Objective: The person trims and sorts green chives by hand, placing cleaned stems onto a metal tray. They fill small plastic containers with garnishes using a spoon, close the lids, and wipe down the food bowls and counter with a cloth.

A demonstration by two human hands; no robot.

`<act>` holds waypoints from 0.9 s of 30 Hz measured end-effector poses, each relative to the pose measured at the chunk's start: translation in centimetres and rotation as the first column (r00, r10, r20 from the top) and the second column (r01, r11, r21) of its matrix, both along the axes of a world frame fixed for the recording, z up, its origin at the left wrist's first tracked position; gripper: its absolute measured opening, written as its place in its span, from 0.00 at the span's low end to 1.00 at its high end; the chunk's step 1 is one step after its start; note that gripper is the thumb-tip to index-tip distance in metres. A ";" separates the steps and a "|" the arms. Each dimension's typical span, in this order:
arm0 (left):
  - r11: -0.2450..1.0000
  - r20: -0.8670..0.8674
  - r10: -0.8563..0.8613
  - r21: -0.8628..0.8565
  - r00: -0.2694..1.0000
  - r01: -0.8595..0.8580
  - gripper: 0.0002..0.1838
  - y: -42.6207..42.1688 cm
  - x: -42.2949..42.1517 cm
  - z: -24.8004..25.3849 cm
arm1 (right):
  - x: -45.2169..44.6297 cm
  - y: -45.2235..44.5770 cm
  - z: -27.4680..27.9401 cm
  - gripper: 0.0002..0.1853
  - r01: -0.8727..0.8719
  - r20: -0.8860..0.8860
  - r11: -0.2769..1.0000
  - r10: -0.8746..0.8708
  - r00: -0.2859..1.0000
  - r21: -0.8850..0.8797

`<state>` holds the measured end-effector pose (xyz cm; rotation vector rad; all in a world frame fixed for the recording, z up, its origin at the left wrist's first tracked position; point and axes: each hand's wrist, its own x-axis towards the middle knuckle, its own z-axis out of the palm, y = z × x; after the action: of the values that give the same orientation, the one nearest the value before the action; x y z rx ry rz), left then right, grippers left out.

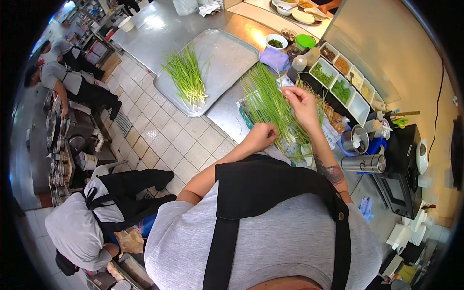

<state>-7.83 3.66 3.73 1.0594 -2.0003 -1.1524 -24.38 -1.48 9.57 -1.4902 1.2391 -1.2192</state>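
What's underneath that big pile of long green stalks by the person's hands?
At the left edge of the pile, green-and-white wrapping shows, with the metal counter beside it. What lies under the middle is covered by the stalks.

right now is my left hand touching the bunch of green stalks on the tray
Apart. The head view shows it: the tray's near rim lies between the left hand and the bunch of green stalks.
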 end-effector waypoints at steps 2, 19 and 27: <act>1.000 0.016 -0.019 -0.014 1.000 0.019 0.03 0.1 -0.2 0.2 | 0.0 -0.1 0.3 0.07 0.059 0.067 0.998 -0.059 0.996 -0.007; 0.998 -0.059 0.023 -0.057 0.998 -0.027 0.02 -1.0 0.3 -0.9 | -2.4 0.9 4.8 0.05 -0.098 -0.616 0.888 -0.228 0.754 -0.449; 0.989 -0.007 0.128 -0.076 0.992 -0.128 0.03 -4.8 4.6 -1.4 | -7.5 3.0 6.3 0.09 0.086 -0.641 0.957 -0.251 0.726 -0.277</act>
<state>-3.28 -1.13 2.36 1.1290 -1.9283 -1.0014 -31.84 1.49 15.86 -2.1475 1.7851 -0.9760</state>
